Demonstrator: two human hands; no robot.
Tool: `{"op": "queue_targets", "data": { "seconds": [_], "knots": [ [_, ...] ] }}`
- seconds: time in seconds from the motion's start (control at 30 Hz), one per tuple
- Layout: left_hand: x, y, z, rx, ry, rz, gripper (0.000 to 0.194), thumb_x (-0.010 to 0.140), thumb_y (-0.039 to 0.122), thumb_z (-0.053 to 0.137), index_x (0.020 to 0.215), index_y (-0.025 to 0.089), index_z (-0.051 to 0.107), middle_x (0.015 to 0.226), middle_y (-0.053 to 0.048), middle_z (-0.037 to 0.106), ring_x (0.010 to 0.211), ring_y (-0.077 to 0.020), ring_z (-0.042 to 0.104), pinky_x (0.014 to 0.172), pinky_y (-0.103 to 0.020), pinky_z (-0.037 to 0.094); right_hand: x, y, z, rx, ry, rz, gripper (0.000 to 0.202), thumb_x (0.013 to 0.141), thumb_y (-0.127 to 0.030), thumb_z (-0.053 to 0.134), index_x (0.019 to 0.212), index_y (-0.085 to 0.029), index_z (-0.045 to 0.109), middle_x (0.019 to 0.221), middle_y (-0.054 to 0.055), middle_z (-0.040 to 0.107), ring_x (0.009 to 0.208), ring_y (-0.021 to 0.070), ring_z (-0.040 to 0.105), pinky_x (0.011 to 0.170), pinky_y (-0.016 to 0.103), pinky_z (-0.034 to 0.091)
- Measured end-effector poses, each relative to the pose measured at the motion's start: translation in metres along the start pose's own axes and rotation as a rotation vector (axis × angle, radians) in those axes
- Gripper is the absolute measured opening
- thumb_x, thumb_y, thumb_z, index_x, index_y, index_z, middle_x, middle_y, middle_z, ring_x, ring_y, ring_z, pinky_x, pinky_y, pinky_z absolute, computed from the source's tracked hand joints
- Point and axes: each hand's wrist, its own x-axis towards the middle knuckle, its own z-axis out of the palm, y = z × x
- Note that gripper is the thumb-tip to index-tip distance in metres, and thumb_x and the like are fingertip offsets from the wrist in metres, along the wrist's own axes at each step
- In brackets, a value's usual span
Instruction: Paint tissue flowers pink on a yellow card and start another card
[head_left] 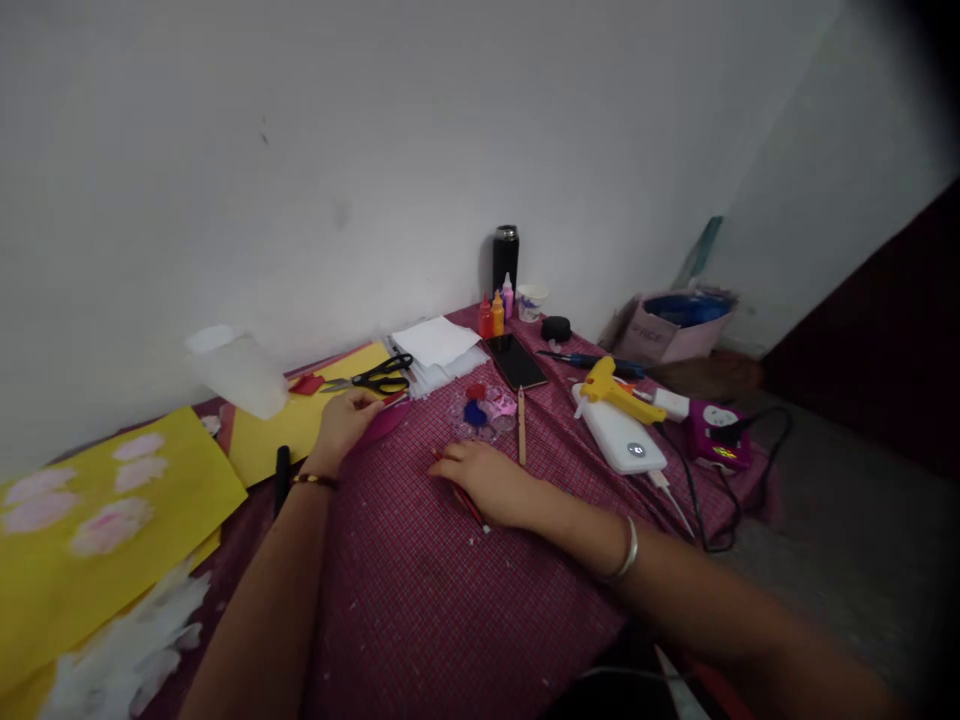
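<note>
My left hand (347, 425) is closed at the left, its fingertips pinching a small red object (394, 398) beside the black scissors (379, 374). A magenta piece (384, 424) lies just right of that hand. My right hand (480, 478) rests low over the middle of the checked cloth, fingers bent, with a thin red tool (470, 507) under its palm. Just beyond it is a paint palette (476, 411) holding red, blue and pink. A wooden-coloured stick (522, 430) lies to the right of the palette.
Yellow sheets (172, 500) with pink-white shapes lie left. White paper (435, 342), a phone (515, 361), paint bottles (492, 318) and a black flask (505, 258) stand or lie toward the wall. At right are a yellow glue gun (615, 392), white power bank (622, 432) and cables.
</note>
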Motion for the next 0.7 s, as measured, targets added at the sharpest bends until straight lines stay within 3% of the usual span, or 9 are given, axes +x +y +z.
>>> {"op": "queue_targets", "data": {
  "seconds": [0.17, 0.27, 0.43, 0.57, 0.7],
  "knots": [
    [-0.004, -0.008, 0.011, -0.098, -0.018, 0.016, 0.019, 0.073, 0.04, 0.063, 0.067, 0.022, 0.063, 0.069, -0.002, 0.067, 0.067, -0.021, 0.061, 0.063, -0.031, 0.045, -0.005, -0.009, 0.002, -0.112, -0.037, 0.064, 0.048, 0.096, -0.012, 0.042, 0.142, -0.024, 0.05, 0.121, 0.012, 0.065, 0.107, 0.0235, 0.058, 0.094, 0.041, 0.042],
    [-0.006, -0.012, 0.017, -0.101, 0.036, 0.053, 0.018, 0.069, 0.038, 0.069, 0.072, 0.021, 0.062, 0.077, -0.005, 0.067, 0.076, -0.0238, 0.062, 0.069, -0.034, 0.046, 0.011, -0.003, -0.007, -0.095, 0.036, 0.154, 0.052, 0.091, -0.006, 0.043, 0.142, -0.019, 0.05, 0.119, 0.011, 0.067, 0.108, 0.0215, 0.06, 0.096, 0.037, 0.043],
    [-0.005, -0.017, 0.027, -0.08, 0.127, 0.115, 0.018, 0.073, 0.032, 0.069, 0.086, 0.019, 0.066, 0.098, -0.01, 0.066, 0.096, -0.0283, 0.062, 0.087, -0.038, 0.048, 0.084, 0.023, -0.026, -0.153, 0.155, 0.248, 0.038, 0.094, -0.011, 0.041, 0.127, -0.013, 0.06, 0.119, 0.012, 0.066, 0.108, 0.0186, 0.061, 0.096, 0.031, 0.045],
    [-0.005, -0.02, 0.031, -0.057, 0.149, 0.158, 0.018, 0.078, 0.029, 0.067, 0.092, 0.019, 0.067, 0.102, -0.01, 0.066, 0.1, -0.0276, 0.062, 0.092, -0.039, 0.049, 0.15, 0.042, -0.028, -0.317, 0.039, 0.292, 0.028, 0.091, -0.016, 0.048, 0.115, -0.011, 0.062, 0.12, 0.015, 0.065, 0.108, 0.0214, 0.061, 0.091, 0.03, 0.046],
    [-0.005, -0.018, 0.03, -0.039, 0.142, 0.198, 0.022, 0.076, 0.035, 0.072, 0.092, 0.02, 0.068, 0.101, -0.009, 0.067, 0.099, -0.0273, 0.063, 0.092, -0.04, 0.05, 0.19, 0.056, -0.02, -0.359, -0.075, 0.28, 0.026, 0.088, -0.03, 0.057, 0.107, -0.013, 0.064, 0.11, 0.015, 0.069, 0.096, 0.0242, 0.066, 0.079, 0.03, 0.049]
  ]
}}
